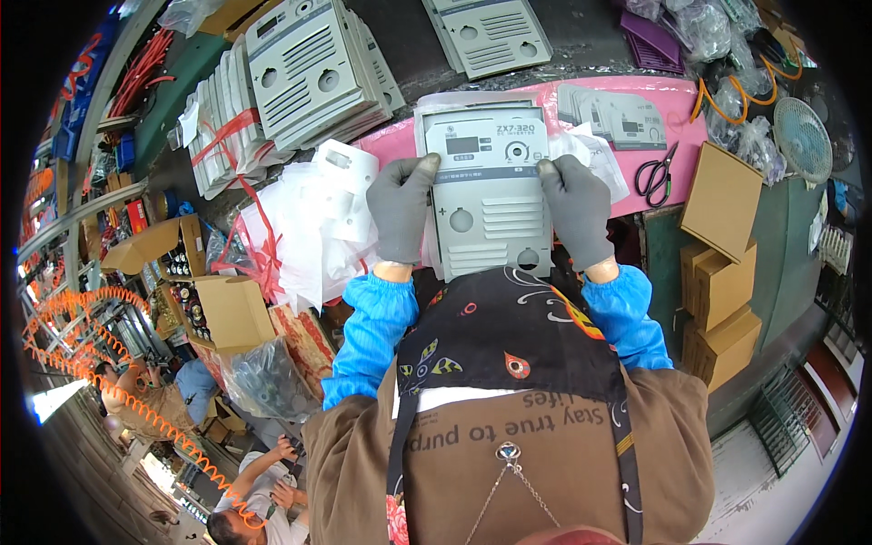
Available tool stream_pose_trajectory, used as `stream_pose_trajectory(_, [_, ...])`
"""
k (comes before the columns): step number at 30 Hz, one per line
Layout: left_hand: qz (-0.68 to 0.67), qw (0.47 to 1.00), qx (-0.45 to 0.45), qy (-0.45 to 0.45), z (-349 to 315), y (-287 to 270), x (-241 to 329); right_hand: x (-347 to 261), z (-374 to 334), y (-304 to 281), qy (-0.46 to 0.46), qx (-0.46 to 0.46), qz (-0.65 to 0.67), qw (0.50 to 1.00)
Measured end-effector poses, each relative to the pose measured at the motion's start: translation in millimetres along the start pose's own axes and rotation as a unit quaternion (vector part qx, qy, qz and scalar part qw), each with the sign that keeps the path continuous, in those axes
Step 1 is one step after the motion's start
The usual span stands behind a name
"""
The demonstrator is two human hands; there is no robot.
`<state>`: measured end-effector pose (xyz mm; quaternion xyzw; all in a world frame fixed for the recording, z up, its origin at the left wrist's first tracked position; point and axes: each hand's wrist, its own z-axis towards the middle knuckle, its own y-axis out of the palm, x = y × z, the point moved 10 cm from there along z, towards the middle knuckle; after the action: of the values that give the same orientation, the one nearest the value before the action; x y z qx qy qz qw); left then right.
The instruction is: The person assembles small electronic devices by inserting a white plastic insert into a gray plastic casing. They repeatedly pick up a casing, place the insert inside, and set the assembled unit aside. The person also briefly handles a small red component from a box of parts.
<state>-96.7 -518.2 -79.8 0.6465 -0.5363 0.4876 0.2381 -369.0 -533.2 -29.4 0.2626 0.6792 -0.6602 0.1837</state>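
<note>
Between my two gloved hands is a grey metal front panel with louvred slots, round holes and a printed label across its upper part. My left hand, in a grey glove, grips the panel's left edge with the thumb on its face. On the opposite edge, my right hand holds it the same way, thumb on top and fingers hidden behind. The panel lies over a pink sheet, close to my apron. Black-handled scissors rest to the right, beside a fan of grey label stickers.
Stacked grey panels stand at the far left, with more panels at the back. White backing paper and red ribbon lie left. Cardboard boxes, a fan and an orange coiled hose are right. Co-workers sit lower left.
</note>
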Motion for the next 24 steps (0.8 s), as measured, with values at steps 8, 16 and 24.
stream_pose_trajectory(8, [-0.006, 1.000, 0.001, -0.015, -1.4, 0.1, 0.5, 1.1, 2.2, 3.8, 0.015, -0.032, -0.021, 0.999])
stream_pose_trajectory(16, [-0.007, 1.000, -0.001, -0.016, -1.2, 0.3, -0.4, 2.9, 0.7, 3.6, 0.030, -0.026, 0.017, 0.999])
stream_pose_trajectory(24, [-0.022, 1.000, 0.003, -0.002, -1.6, 1.2, 2.1, 4.3, 1.2, 4.7, 0.033, -0.031, 0.032, 0.998])
